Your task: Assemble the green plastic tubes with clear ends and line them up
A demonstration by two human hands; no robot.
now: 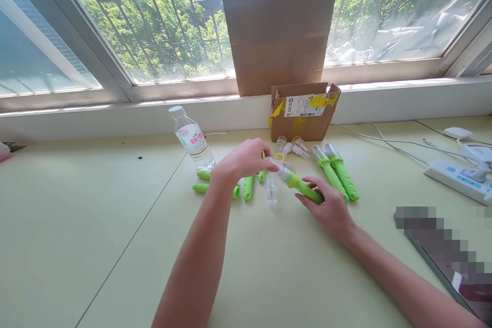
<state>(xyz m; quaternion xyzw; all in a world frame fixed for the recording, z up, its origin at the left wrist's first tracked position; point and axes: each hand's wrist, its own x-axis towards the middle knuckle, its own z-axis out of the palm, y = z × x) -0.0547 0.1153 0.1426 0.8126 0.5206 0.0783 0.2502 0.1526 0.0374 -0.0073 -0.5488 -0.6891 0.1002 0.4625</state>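
A green torch-like stick (307, 192) with a yellow ring and a clear ribbed head is held at a slant between my two hands. My right hand (328, 207) is closed around its green handle. At the upper end, my left hand (249, 159) has its fingers closed on the clear head, and a bit of green shows by the fingertips. Just below stands a loose clear ribbed cap (271, 192). Several green handle pieces (248, 188) lie beside and behind my left wrist, partly hidden. Two similar sticks (338, 171) with clear heads lie right of my right hand.
Behind the hands lie clear caps (280, 144), white pieces (300, 151) and a yellow ring (279, 157). A cardboard box (300, 125) stands by the window. A water bottle (194, 141) is at left; a power strip (457, 179) with cables and a dark phone-like device (426, 259) are at right.
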